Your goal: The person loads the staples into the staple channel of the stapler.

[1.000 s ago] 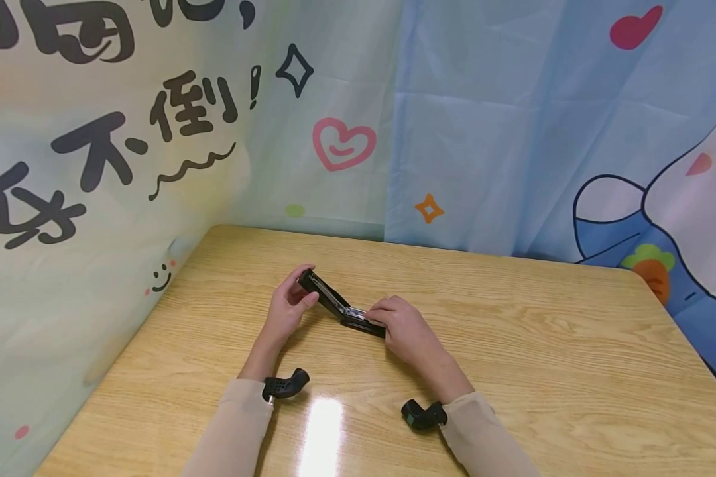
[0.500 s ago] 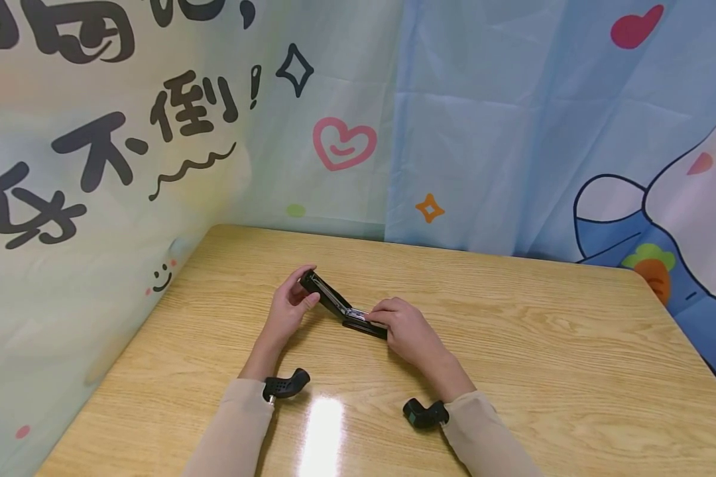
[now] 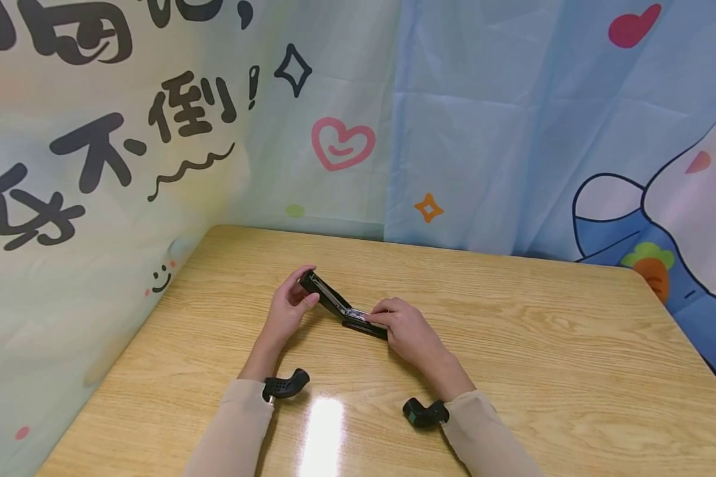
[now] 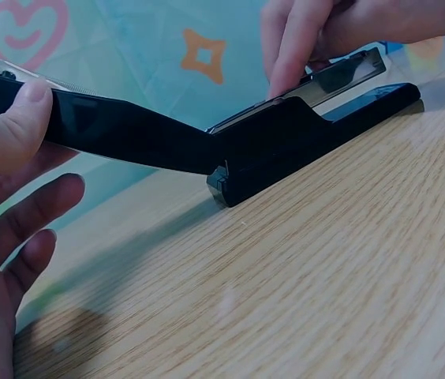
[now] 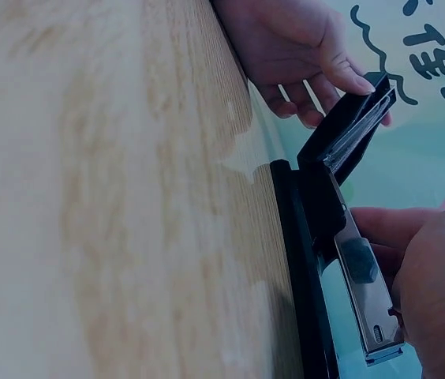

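Observation:
A black stapler (image 3: 341,310) lies on the wooden table (image 3: 513,344), swung open at its hinge. My left hand (image 3: 295,298) pinches the raised black cover (image 4: 120,130) near its free end, thumb (image 4: 19,118) on the near side, and holds it up at a slant. My right hand (image 3: 396,321) grips the silver staple rail (image 5: 368,304) above the black base (image 5: 305,268), which stays flat on the wood. One right fingertip (image 4: 286,75) presses down on the rail beside the hinge. The far end of the base is hidden under my right hand in the head view.
Printed cartoon cloths (image 3: 483,119) hang close behind and to the left of the table. Black wrist-camera mounts (image 3: 285,384) (image 3: 425,414) sit on both beige sleeves. Bare wood stretches to the right and toward the front edge.

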A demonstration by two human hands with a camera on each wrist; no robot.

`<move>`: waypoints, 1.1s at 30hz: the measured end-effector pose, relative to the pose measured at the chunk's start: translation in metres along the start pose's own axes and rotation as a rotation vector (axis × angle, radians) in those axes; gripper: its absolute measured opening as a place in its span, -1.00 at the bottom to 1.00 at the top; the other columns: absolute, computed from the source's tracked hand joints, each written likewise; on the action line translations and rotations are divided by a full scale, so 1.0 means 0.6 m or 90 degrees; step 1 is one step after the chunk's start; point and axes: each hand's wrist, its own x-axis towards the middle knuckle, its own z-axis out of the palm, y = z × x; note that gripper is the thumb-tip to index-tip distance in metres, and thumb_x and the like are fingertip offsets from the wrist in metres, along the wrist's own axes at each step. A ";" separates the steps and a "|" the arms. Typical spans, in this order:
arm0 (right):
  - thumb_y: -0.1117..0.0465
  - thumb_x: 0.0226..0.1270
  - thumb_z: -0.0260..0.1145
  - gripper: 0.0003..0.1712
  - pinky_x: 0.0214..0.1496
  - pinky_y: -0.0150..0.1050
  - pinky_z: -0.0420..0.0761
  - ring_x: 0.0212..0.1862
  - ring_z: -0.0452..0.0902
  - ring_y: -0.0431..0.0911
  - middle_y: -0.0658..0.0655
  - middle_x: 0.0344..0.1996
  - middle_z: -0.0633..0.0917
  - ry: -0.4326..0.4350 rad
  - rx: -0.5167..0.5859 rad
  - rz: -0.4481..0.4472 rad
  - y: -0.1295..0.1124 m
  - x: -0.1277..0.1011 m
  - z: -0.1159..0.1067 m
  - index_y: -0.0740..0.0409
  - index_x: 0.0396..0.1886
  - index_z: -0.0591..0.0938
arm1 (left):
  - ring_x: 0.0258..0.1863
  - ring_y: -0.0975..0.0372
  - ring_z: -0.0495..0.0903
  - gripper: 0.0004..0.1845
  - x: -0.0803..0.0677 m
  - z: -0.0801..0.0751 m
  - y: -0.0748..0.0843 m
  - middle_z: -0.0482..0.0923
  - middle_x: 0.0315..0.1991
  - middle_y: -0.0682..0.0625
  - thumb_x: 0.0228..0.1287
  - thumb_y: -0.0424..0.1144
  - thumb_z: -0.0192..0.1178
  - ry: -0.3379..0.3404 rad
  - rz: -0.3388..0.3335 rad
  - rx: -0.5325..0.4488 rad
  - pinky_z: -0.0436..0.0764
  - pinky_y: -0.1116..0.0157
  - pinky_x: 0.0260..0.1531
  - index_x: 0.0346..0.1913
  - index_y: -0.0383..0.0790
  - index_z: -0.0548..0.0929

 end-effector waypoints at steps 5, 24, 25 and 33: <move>0.58 0.24 0.02 -0.48 0.04 -0.25 0.56 -0.09 0.57 -0.14 -0.02 -0.21 0.66 0.009 0.011 0.000 -0.002 0.001 -0.002 0.01 -0.14 0.76 | -0.28 0.31 0.51 -0.45 0.001 -0.001 0.005 0.54 -0.23 -0.07 0.22 -0.46 0.21 0.001 0.003 0.002 0.49 0.41 -0.21 0.28 -0.37 0.37; 0.23 0.48 0.01 -0.55 0.22 0.04 0.43 0.18 0.48 0.04 0.08 0.08 0.63 0.101 0.154 0.193 0.032 -0.021 -0.023 0.05 0.32 0.44 | -0.09 0.47 0.54 -0.58 -0.005 0.003 0.006 0.52 0.06 -0.41 0.29 -0.45 0.14 -0.039 0.018 0.018 0.47 0.50 -0.03 0.18 -0.54 0.44; 0.18 0.49 0.01 -0.53 0.24 0.06 0.39 0.21 0.45 0.05 0.08 0.11 0.61 0.096 0.166 0.193 0.036 -0.023 -0.023 0.03 0.35 0.40 | -0.09 0.47 0.54 -0.59 -0.006 0.004 0.006 0.53 0.06 -0.41 0.29 -0.45 0.14 -0.039 0.012 0.009 0.47 0.50 -0.03 0.18 -0.54 0.44; -0.04 0.35 0.19 -0.17 0.38 0.22 0.06 0.46 0.04 0.09 0.06 0.41 0.28 -0.008 0.257 0.179 0.062 -0.046 -0.016 -0.13 0.52 0.02 | -0.08 0.44 0.55 -0.59 -0.006 0.033 0.018 0.53 0.06 -0.38 0.32 -0.37 0.14 -0.040 -0.042 -0.030 0.48 0.49 -0.02 0.19 -0.48 0.46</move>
